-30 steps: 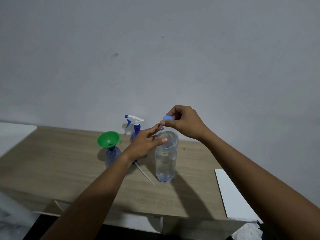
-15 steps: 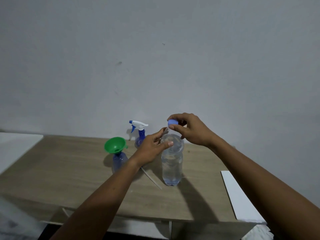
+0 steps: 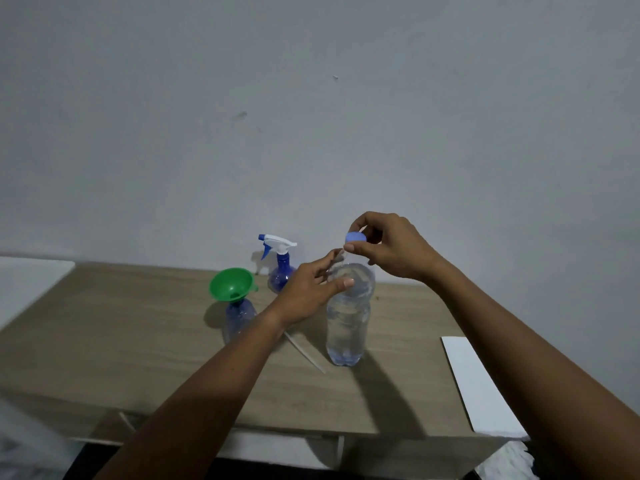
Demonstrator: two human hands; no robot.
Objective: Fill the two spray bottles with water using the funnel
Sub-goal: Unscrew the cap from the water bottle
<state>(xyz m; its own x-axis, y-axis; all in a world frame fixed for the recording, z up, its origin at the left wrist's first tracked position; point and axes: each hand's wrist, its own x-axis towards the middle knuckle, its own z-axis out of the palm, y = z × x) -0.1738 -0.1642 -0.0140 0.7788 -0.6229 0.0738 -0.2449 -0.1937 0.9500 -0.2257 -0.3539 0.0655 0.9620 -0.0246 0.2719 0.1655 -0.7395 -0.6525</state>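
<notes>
Clear water bottle (image 3: 348, 317) stands upright on the wooden table (image 3: 104, 341), clear water in it up to about the shoulder. Blue cap (image 3: 356, 237) sits at the top of its neck; can't tell if it is still seated or just lifted off.

Left of the water bottle is a blue see-through spray bottle (image 3: 239, 318) with no head and a green funnel (image 3: 232, 285) stuck in its mouth, bowl tipped a bit toward the viewer. Fill level in it can't be made out. Behind and left of the water bottle, near the wall, is a second spray bottle (image 3: 282, 271) with its white-and-blue trigger head on, contents unclear. A thin white tube (image 3: 304, 353) lies flat just left of the water bottle's base, its upper end hidden under the forearm. A white board (image 3: 478, 382) lies well to the right of the water bottle.

Right hand (image 3: 391, 247) comes in from above, wrist bent, thumb and fingertips pinching the cap. Left hand (image 3: 311, 289) clasps the water bottle's shoulder, thumb across the front, fingers reaching round behind the neck. Both forearms are stretched out over the table.
</notes>
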